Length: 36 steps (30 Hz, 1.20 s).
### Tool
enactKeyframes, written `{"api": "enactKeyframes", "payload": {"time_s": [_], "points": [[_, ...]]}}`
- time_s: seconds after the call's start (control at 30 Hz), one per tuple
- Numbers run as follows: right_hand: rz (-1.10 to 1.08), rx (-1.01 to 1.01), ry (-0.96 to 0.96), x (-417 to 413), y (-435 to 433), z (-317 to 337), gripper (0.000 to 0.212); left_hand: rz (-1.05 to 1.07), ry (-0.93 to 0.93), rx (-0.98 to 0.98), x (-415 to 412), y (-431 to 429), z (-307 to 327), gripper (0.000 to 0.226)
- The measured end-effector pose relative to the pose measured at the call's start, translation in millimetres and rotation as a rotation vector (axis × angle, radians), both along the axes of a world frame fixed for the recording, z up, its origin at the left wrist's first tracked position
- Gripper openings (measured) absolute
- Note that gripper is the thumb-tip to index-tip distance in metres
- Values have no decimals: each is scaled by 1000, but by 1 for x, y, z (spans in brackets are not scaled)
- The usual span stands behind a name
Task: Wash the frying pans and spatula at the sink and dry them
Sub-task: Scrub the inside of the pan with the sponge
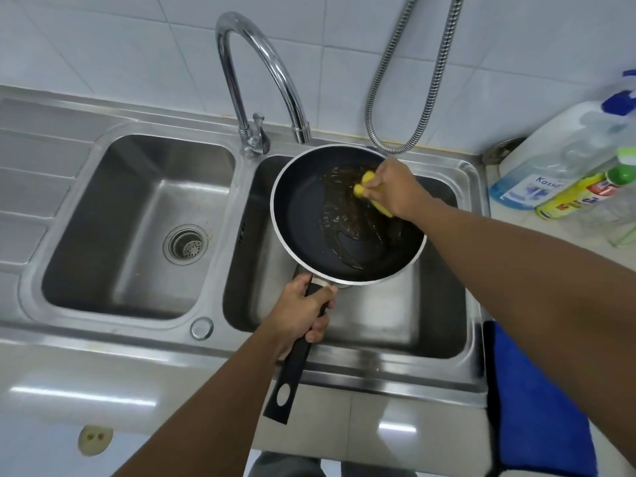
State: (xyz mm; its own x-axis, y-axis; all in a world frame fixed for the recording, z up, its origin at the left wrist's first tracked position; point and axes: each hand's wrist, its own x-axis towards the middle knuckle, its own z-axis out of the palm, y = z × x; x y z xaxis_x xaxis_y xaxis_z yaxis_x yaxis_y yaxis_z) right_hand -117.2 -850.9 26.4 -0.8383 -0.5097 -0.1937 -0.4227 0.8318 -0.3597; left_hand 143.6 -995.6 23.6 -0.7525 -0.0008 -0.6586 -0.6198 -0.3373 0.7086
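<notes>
1. The stainless double sink (103, 339) is taking up most of the view, and the person is working over its right bowl, so I judge drips and suds are falling into the basin and not onto the worktop (550, 228).
2. The black frying pan (309, 215) is being held above that right bowl, just in front of the tap spout (301, 130), with its long handle (292, 373) pointing back toward the person. It is lying roughly level, probably so the greasy brown film (344, 218) and soapy water are staying inside while it is scrubbed.
3. A blue cloth (537, 407) is lying on the worktop edge at the right, seemingly waiting for the drying step.
4. A clear bottle of blue liquid (550, 160) and a yellow bottle (578, 196) are standing beside the sink, within reach of the scrubbing arm.
5. The left hand (299, 311) is wrapping its fingers firmly round the handle near the pan body, where it is steadying the pan best against the scrubbing.
6. The right hand (395, 187) is pinching a yellow sponge (364, 185) and pressing it onto the pan's far inner surface, over the residue.
7. No water is visibly running, and the spatula and any other pan are not showing; washing appears to be at an early stage.
</notes>
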Motion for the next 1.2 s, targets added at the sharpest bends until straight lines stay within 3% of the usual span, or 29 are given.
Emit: {"api": "enactKeyframes", "payload": {"time_s": [0.13, 0.27, 0.47, 0.63, 0.8, 0.97, 1.03, 1.2], "points": [[-70, -214, -43, 15, -44, -7, 39, -43, -19, -56, -1, 9, -1, 22], [165, -227, -169, 47, -70, -8, 41, -47, -21, -64, -5, 6, -4, 16], [443, -231, -249, 86, -16, -4, 31, -18, -19, -47, -8, -9, -7, 9], [244, -123, -238, 63, 30, 4, 27, -11, -9, -9, -10, -13, -5, 9], [102, -16, 4, 13, 28, -9, 26, -49, -13, -18, -9, -12, -1, 11], [-136, -166, 77, -9, -27, -12, 28, -78, -6, -28, -8, -7, 4, 17], [-128, -265, 7, 0, -53, -3, 34, -77, 1, -50, -11, -6, 4, 16], [159, -298, -171, 48, -82, 11, 28, -73, -2, -91, -18, -9, 0, 9]]}}
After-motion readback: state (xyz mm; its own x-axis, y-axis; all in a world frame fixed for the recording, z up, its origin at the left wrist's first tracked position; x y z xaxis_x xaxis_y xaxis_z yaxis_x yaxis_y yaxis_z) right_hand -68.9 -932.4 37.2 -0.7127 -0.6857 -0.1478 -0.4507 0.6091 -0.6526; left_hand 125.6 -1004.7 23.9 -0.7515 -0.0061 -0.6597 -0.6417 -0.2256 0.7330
